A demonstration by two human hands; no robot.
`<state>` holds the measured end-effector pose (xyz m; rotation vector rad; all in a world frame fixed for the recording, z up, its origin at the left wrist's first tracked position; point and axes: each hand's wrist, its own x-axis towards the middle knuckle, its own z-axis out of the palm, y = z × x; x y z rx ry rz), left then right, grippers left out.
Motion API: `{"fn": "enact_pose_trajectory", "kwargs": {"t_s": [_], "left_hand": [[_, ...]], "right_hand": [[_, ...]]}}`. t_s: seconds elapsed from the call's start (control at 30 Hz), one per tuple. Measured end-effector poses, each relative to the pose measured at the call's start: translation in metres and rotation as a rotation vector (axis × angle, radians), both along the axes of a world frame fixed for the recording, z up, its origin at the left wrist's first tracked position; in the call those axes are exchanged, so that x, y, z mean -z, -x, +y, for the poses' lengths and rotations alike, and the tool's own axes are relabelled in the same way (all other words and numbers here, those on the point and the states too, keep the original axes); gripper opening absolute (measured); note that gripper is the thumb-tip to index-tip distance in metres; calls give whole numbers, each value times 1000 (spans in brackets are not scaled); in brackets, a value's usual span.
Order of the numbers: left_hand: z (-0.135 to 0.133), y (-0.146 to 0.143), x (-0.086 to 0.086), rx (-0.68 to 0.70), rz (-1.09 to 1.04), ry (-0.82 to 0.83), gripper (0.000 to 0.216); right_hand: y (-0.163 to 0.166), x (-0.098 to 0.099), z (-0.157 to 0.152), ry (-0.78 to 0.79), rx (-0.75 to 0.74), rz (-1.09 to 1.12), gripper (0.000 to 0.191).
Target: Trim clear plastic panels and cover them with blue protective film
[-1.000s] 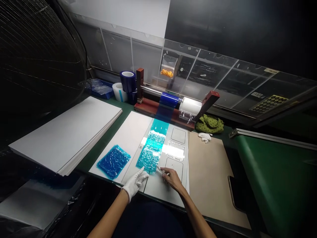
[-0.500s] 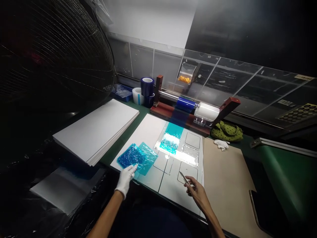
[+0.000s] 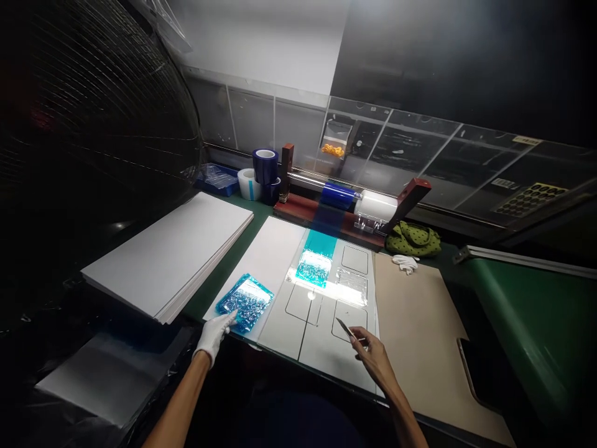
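My left hand [image 3: 215, 334], in a white glove, is at the near left edge of a stack of shiny blue film sheets [image 3: 249, 302]. Its fingers are pressed together on the top sheet's edge. A slim utility knife [image 3: 346, 327] is in my bare right hand [image 3: 370, 351], blade pointing up and left, above the pale cutting board [image 3: 321, 354]. Rounded square outlines are drawn on the board. Near its far end lies a strip of teal film [image 3: 318, 249], running down from a blue film roll [image 3: 339, 195].
A wooden roll stand [image 3: 326, 219] also carries a white roll [image 3: 379, 206]. Tape rolls [image 3: 265, 167] stand behind a thick stack of white sheets [image 3: 172, 249]. To the right are brown board [image 3: 420, 330], a crumpled white glove [image 3: 405, 263], a green pouch [image 3: 414, 239] and a phone [image 3: 476, 370].
My left hand has moved left with the teal film sheet, which now lies over the blue stack instead of jutting out to its right. My right hand still holds the knife, nearly unmoved.
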<state>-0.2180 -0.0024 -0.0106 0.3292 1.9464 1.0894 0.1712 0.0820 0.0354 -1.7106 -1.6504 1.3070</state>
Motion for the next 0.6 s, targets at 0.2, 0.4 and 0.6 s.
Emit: {"fn": "enact_pose_trajectory", "kwargs": {"t_s": [0.2,0.4,0.6], "left_hand": [[-19,0,-22,218,236,183,53],[54,-98,-30,694,661,-160,51],[171,-215,-25,1101,829,-359,81]], "right_hand": [[-43,16,16,-141,123,-164,33],[-90,27,58,-135,173,-401,21],[-100,36,101,-67,173,-416,12]]}}
